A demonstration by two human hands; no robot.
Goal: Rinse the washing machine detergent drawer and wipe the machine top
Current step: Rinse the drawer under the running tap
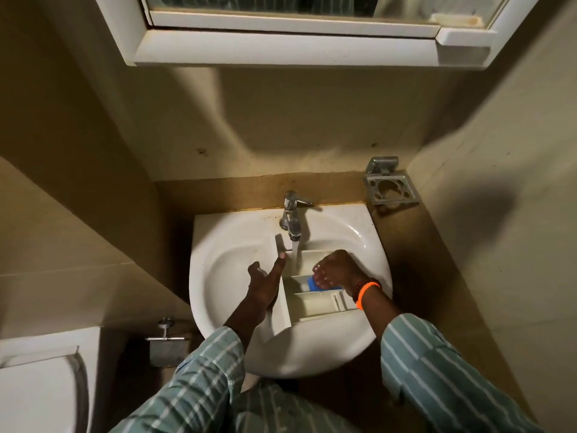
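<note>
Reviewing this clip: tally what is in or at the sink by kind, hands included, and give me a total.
Sink: 1
Tap, running: 1
Detergent drawer in the sink: 1
Blue insert in the drawer: 1
Hands: 2, left hand against the drawer's side, right hand over the blue insert
Bracelets on the right wrist: 2
Total: 8

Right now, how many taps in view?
1. The tap stands at the back rim of the sink, water running onto the drawer. No others visible.
</note>
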